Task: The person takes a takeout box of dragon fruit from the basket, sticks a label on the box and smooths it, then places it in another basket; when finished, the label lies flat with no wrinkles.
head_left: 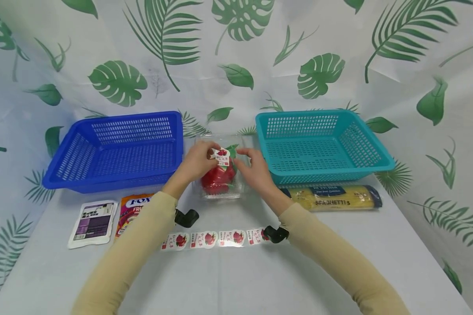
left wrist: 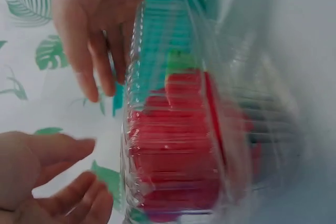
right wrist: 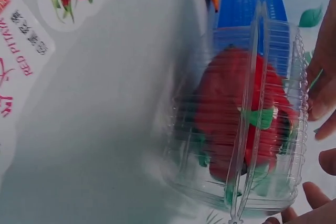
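- Framing the near side, two beige sleeves (head_left: 134,245) are being stretched forward over the table (head_left: 220,284).
- Just beyond, a strip of pitaya labels (head_left: 231,238) is being left flat; its right end is being overlapped by the right wrist camera (head_left: 277,234) in the head view, so a snag is being risked if the cuff dips.
- Off to the left, a purple-and-white packet (head_left: 92,223) and a FOX pouch (head_left: 130,214) are being left lying; at right, a spaghetti pack (head_left: 331,199) is being left alongside the teal basket.
- Mid-table, between the baskets, a clear box (head_left: 220,196) is being viewed with a red, green-leaved item (head_left: 217,177) inside; its lid looks closed.
- Over the lid, a loose label (head_left: 222,157) is being shown at the left hand's fingertips; contact with the plastic cannot be told.
- Left hand (head_left: 199,162): fingers are being bent by the label's left edge, thumb apart; whether a pinch is being made cannot be told.
- Right hand (head_left: 256,170): fingers are being held loosely apart, nothing gripped, just beside the label's right edge.
- Judgement: the label is apparently being positioned. Best squared first, touched by edges only, tacked at one side, smoothed outward lightly; thin plastic may flex.
- Farthest, a blue basket (head_left: 110,180) and teal basket (head_left: 327,172) are being backed by a leaf-print sheet (head_left: 268,74).
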`<state>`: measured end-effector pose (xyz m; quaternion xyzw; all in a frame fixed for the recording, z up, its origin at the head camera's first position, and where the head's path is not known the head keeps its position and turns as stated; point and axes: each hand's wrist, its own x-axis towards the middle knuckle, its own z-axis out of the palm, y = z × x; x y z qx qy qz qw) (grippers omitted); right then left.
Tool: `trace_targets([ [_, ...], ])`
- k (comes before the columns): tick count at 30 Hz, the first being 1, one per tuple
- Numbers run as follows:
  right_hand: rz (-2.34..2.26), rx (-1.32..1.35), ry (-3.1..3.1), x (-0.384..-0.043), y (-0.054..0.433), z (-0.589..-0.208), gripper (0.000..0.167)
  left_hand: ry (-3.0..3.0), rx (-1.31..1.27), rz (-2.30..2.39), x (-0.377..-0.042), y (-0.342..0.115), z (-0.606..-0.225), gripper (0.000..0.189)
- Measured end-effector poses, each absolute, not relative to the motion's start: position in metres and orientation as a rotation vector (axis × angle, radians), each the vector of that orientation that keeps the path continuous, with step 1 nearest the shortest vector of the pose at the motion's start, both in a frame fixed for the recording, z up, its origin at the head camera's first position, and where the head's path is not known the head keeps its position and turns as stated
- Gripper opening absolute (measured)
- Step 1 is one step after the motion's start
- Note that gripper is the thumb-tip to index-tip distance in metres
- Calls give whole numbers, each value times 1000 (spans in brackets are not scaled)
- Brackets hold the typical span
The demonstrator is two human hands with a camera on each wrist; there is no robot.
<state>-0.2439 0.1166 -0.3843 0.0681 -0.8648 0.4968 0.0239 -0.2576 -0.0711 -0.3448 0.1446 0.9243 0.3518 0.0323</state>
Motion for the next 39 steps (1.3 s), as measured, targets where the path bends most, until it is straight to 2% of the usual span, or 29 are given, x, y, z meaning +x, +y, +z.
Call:
trace_targets([
  [6,1513,233,-2786,-236,123,-390,50,2961,290,1229,-234,-85,-353,34],
  [11,1585,213,-2923,-231,126,-396,60,2841,276,1313,-213,-93,-368,41],
  [17,1756,175,-2854,-228,132,-400,60,2791,312,1356,-199,-95,-383,43],
  [26,1850,245,-2825,-230,139,-406,59,2670,128,1406,-200,-93,-400,45],
  [39,1836,264,-2864,-238,141,-412,56,2619,41,1544,-217,-95,-401,47],
])
